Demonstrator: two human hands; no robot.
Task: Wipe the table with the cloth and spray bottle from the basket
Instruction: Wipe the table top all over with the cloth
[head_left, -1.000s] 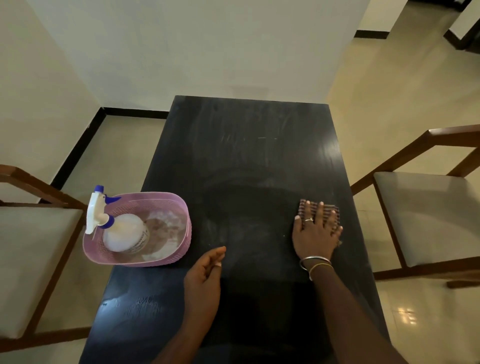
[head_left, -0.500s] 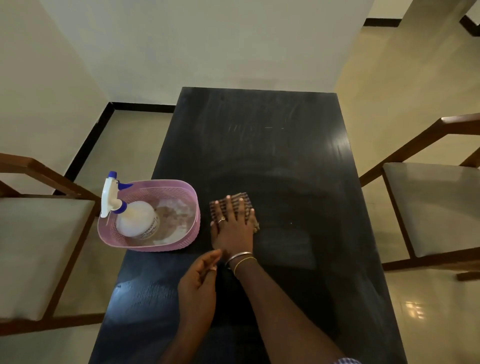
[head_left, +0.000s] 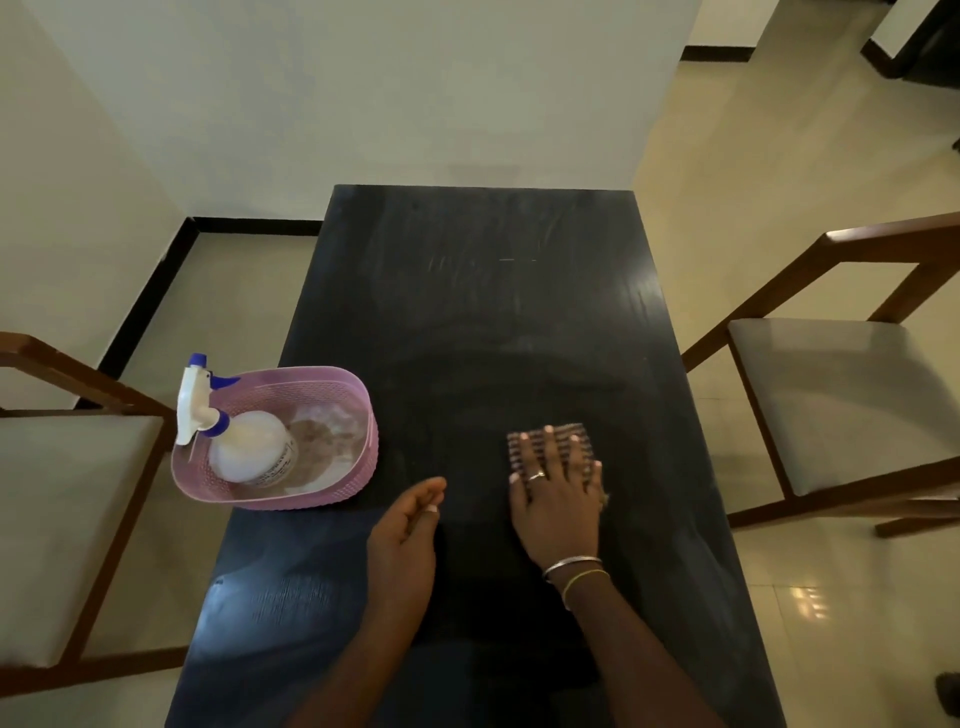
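Note:
A long black table (head_left: 483, 322) runs away from me. My right hand (head_left: 558, 493) lies flat with fingers spread, pressing a checked brown cloth (head_left: 519, 441) onto the table's near right part; only the cloth's far edge shows past the fingertips. My left hand (head_left: 408, 525) rests on its edge on the table, fingers loosely curled, holding nothing. At the table's left edge stands a pink perforated basket (head_left: 358, 415). A white spray bottle (head_left: 244, 447) with a blue nozzle lies tilted in it, its head sticking out over the left rim.
A wooden chair with a grey seat (head_left: 57, 519) stands at the left, close to the basket. Another such chair (head_left: 852, 400) stands at the right. A pale wall (head_left: 363, 93) rises behind the table's far end.
My right hand slid the cloth from the right side leftward to beside the basket, then back to the right. My left hand stayed near the table's middle front.

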